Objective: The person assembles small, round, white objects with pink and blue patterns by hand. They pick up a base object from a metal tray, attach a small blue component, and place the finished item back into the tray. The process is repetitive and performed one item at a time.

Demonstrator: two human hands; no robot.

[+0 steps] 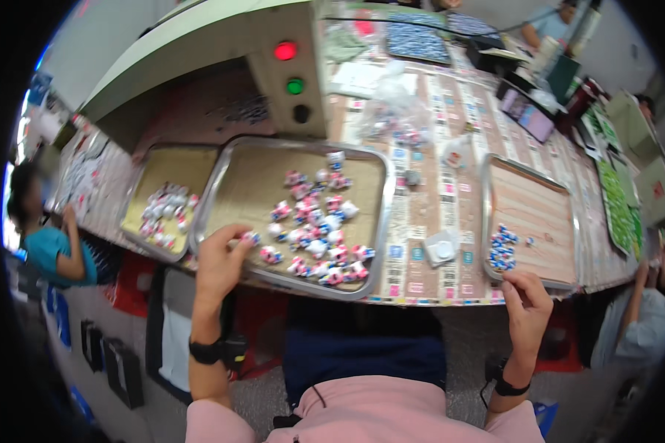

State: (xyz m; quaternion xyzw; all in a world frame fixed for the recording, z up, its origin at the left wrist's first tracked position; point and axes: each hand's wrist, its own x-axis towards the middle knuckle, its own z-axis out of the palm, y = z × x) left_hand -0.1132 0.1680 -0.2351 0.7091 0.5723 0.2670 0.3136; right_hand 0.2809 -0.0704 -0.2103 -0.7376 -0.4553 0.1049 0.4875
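My left hand (222,262) is over the near left edge of a large metal tray (385,199), its thumb and forefinger pinching a small figurine (253,238) coloured white, blue and pink. Many similar white, pink and blue figurines (314,235) lie loose on the tray's yellowish lining. Far to the right, my right hand (528,301) is closed, thumb against fingers, at the near edge of a second metal tray (487,196). Whatever is between those fingers, if anything, is too small to make out. Tiny blue-and-white pieces (502,249) are heaped in that tray's near left corner.
A smaller tray (137,193) of figurines adjoins on the left. Behind stands a machine housing (292,111) with red and green lights. Plastic bags (395,111), a white square piece (441,249) and a phone (526,112) lie on the table. Other people sit at both sides.
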